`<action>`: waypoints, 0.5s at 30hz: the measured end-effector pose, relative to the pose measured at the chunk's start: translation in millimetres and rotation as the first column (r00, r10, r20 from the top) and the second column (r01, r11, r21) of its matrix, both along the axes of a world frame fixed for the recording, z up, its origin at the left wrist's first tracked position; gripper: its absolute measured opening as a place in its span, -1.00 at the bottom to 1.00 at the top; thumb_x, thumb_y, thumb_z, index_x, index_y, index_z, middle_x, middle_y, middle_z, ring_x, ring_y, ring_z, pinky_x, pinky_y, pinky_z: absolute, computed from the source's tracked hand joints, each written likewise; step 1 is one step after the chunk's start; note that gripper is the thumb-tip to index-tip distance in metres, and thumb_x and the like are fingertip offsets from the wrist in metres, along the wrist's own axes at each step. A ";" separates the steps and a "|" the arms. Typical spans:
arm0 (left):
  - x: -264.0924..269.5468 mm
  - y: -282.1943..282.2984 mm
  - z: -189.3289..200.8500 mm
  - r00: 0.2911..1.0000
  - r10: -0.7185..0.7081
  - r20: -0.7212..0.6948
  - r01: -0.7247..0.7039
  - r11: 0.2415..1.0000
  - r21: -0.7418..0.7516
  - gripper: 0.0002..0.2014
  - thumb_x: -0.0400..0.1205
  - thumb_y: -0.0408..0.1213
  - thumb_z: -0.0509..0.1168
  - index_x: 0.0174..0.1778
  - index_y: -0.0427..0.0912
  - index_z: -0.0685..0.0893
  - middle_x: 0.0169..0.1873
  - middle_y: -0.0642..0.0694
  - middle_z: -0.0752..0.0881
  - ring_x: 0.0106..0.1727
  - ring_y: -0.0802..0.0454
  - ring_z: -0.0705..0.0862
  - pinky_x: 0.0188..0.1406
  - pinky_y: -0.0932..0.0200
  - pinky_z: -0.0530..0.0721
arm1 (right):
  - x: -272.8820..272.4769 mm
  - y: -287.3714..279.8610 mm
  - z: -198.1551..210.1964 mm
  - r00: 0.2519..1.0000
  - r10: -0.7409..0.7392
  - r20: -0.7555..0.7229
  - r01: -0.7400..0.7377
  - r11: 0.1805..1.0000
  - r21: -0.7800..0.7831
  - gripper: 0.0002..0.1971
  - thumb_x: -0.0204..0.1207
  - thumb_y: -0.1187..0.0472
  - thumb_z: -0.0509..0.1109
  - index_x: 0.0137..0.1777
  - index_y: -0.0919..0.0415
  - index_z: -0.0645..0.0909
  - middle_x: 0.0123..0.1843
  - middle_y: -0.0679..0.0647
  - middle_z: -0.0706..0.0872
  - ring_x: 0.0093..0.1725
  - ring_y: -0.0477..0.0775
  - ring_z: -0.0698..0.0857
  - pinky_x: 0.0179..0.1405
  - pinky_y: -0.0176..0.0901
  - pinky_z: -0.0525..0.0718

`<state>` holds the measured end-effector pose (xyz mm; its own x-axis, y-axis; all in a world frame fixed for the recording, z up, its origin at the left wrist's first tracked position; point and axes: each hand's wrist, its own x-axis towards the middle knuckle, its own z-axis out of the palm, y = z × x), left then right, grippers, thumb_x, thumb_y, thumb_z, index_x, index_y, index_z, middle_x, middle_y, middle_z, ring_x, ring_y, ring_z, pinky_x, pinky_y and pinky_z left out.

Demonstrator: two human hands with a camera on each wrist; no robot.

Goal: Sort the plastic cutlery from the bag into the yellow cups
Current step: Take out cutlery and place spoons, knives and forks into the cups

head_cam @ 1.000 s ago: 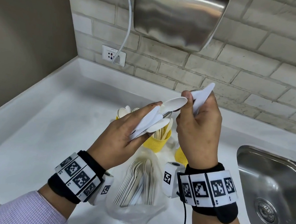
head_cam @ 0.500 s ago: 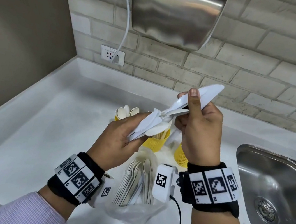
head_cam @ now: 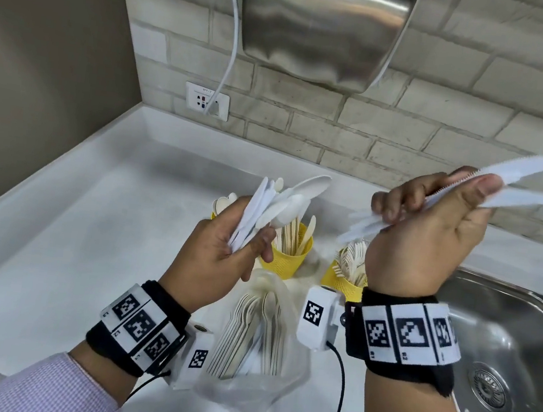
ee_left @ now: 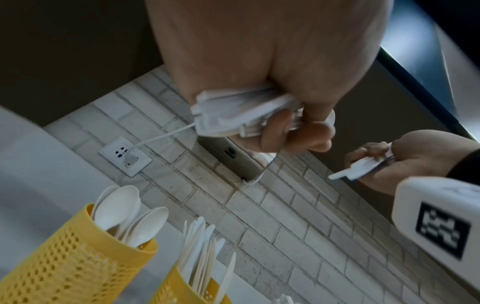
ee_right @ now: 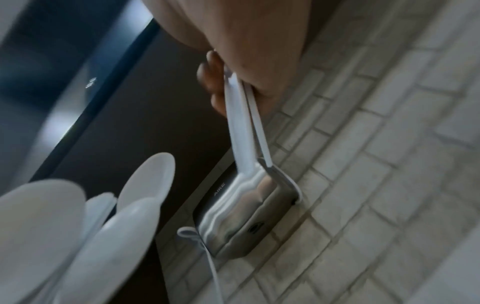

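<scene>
Fingers (head_cam: 398, 202) of the right hand (head_cam: 432, 234) pinched two white knives (head_cam: 523, 170); the left hand (head_cam: 219, 251) gripped a bundle of spoons and knives (head_cam: 273, 206) above the yellow cups (head_cam: 285, 259), behind the bag (head_cam: 249, 389) holding more cutlery.

- "AIRE" stands in pale capitals on the dark underside of the steel hand dryer (ee_right: 244, 207) on the brick wall, seen in the right wrist view.
- A short line of small print runs along the top edge of the white wall socket (head_cam: 207, 100); it is too small to read.
- The wrist bands (head_cam: 408, 334) and the white camera housings (head_cam: 316, 317) bear black-and-white square code markers; tiny characters beneath the band markers are too small to read.
</scene>
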<state>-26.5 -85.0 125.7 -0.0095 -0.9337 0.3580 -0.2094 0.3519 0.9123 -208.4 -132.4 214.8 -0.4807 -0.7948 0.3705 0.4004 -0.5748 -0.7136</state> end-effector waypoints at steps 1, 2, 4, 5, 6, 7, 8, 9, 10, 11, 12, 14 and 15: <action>-0.6 -0.9 -0.3 1.000 -0.011 -0.029 0.011 1.000 0.016 -0.71 0.79 -0.19 0.31 0.40 0.20 0.59 -0.32 -0.05 0.75 -0.51 -0.10 0.58 -0.39 0.16 0.59 | 1.4 2.6 -0.6 0.998 0.011 -0.066 -0.011 1.000 -0.003 -0.64 0.87 0.00 -0.02 -0.15 0.10 0.37 -0.44 0.04 0.34 -0.52 0.04 0.30 -0.49 -0.16 0.35; -1.2 -1.9 -1.3 0.998 -0.021 -0.054 0.023 0.999 0.028 -0.72 0.79 -0.16 0.31 0.40 0.22 0.59 -0.33 -0.06 0.73 -0.47 -0.16 0.58 -0.40 0.14 0.57 | 2.5 5.0 -2.7 0.989 0.028 -0.144 -0.028 1.000 -0.002 -0.67 0.87 0.03 0.00 -0.15 0.10 0.36 -0.44 -0.02 0.35 -0.53 0.02 0.27 -0.52 -0.20 0.28; -2.9 -3.4 -3.2 0.995 -0.042 -0.086 0.046 0.998 0.039 -0.73 0.78 -0.16 0.30 0.37 0.21 0.61 -0.35 -0.04 0.69 -0.36 -0.13 0.60 -0.37 0.17 0.54 | 5.1 10.7 -7.7 0.940 0.060 -0.336 -0.064 0.998 -0.001 -0.72 0.83 0.07 0.15 -0.13 0.13 0.38 -0.45 -0.07 0.37 -0.55 -0.01 0.30 -0.55 -0.22 0.32; -3.8 -3.6 -3.8 0.994 -0.051 -0.092 0.056 0.998 0.043 -0.74 0.77 -0.17 0.29 0.36 0.20 0.61 -0.35 -0.04 0.67 -0.33 -0.07 0.61 -0.33 0.21 0.53 | 6.7 13.1 -10.6 0.899 0.077 -0.431 -0.084 0.996 0.003 -0.74 0.79 0.06 0.26 -0.12 0.15 0.42 -0.46 -0.02 0.38 -0.56 0.05 0.33 -0.55 -0.19 0.36; -4.6 -3.9 -3.9 0.993 -0.059 -0.098 0.064 0.997 0.047 -0.73 0.77 -0.17 0.29 0.35 0.21 0.61 -0.35 -0.04 0.65 -0.31 -0.03 0.60 -0.31 0.24 0.52 | 7.8 14.5 -14.0 0.850 0.101 -0.517 -0.107 0.994 0.017 -0.75 0.74 0.05 0.36 -0.12 0.14 0.48 -0.46 0.07 0.40 -0.55 0.14 0.35 -0.53 -0.14 0.39; -5.2 -4.0 -4.0 0.992 -0.068 -0.102 0.074 0.996 0.053 -0.73 0.77 -0.16 0.29 0.35 0.23 0.61 -0.35 -0.04 0.64 -0.30 -0.01 0.60 -0.30 0.25 0.51 | 8.9 15.3 -17.6 0.800 0.127 -0.586 -0.129 0.991 0.039 -0.79 0.70 0.07 0.42 -0.12 0.12 0.54 -0.46 0.16 0.41 -0.53 0.24 0.36 -0.53 -0.11 0.40; -5.5 -3.9 -4.0 0.991 -0.076 -0.106 0.083 0.995 0.056 -0.72 0.76 -0.16 0.29 0.36 0.24 0.61 -0.35 -0.03 0.64 -0.30 0.00 0.59 -0.30 0.26 0.51 | 10.3 16.2 -20.8 0.756 0.148 -0.638 -0.143 0.988 0.060 -0.85 0.68 0.12 0.45 -0.10 0.11 0.60 -0.48 0.19 0.40 -0.51 0.29 0.36 -0.52 -0.12 0.40; -6.1 -3.8 -3.8 0.991 -0.083 -0.108 0.090 0.994 0.057 -0.72 0.77 -0.16 0.29 0.36 0.25 0.60 -0.36 -0.02 0.63 -0.31 0.02 0.59 -0.31 0.27 0.51 | 11.2 16.3 -24.4 0.719 0.158 -0.677 -0.147 0.986 0.074 -0.91 0.67 0.18 0.47 -0.06 0.13 0.66 -0.50 0.11 0.39 -0.52 0.21 0.35 -0.48 -0.15 0.40; -6.4 -3.3 -3.3 0.990 -0.090 -0.111 0.097 0.994 0.058 -0.72 0.77 -0.15 0.29 0.36 0.27 0.60 -0.37 -0.01 0.63 -0.32 0.03 0.58 -0.32 0.28 0.51 | 12.3 16.5 -27.4 0.689 0.161 -0.707 -0.147 0.986 0.081 -0.96 0.67 0.22 0.48 -0.03 0.15 0.70 -0.53 -0.05 0.37 -0.52 0.08 0.34 -0.43 -0.18 0.40; -6.6 -2.8 -2.9 0.988 -0.097 -0.116 0.104 0.993 0.060 -0.71 0.77 -0.15 0.29 0.36 0.31 0.60 -0.37 0.00 0.63 -0.33 0.04 0.57 -0.34 0.29 0.50 | 12.9 16.5 -30.2 0.666 0.160 -0.729 -0.141 0.986 0.087 -0.99 0.67 0.24 0.49 0.01 0.16 0.73 -0.54 -0.15 0.36 -0.51 -0.02 0.34 -0.38 -0.20 0.41; -6.7 -2.4 -2.8 0.987 -0.102 -0.124 0.111 0.992 0.063 -0.70 0.77 -0.14 0.29 0.36 0.34 0.60 -0.37 -0.01 0.62 -0.34 0.06 0.56 -0.35 0.30 0.50 | 13.5 16.5 -32.3 0.652 0.160 -0.741 -0.134 0.986 0.096 -0.98 0.67 0.27 0.49 0.04 0.16 0.74 -0.55 -0.20 0.37 -0.51 -0.11 0.35 -0.34 -0.22 0.44; -6.7 -1.6 -1.9 0.982 -0.114 -0.148 0.126 0.990 0.071 -0.70 0.78 -0.14 0.29 0.37 0.33 0.59 -0.37 -0.03 0.62 -0.39 0.12 0.54 -0.39 0.34 0.49 | 13.0 15.8 -35.6 0.625 0.152 -0.765 -0.124 0.988 0.096 -0.93 0.66 0.31 0.49 0.10 0.19 0.75 -0.55 -0.30 0.48 -0.51 -0.21 0.45 -0.28 -0.30 0.51; -6.8 -1.1 -1.2 0.980 -0.121 -0.157 0.133 0.988 0.074 -0.70 0.77 -0.15 0.29 0.39 0.29 0.58 -0.37 -0.03 0.62 -0.41 0.15 0.53 -0.40 0.35 0.48 | 12.3 15.5 -35.9 0.608 0.147 -0.780 -0.115 0.989 0.097 -0.91 0.66 0.31 0.49 0.12 0.20 0.76 -0.54 -0.36 0.52 -0.51 -0.24 0.50 -0.26 -0.37 0.51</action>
<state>-33.2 -86.1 124.4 -0.0816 -0.9549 0.2854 -0.0252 0.2882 0.9572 -196.2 -116.9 178.9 0.0905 -0.8449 0.5272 -0.2509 -0.5317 -0.8089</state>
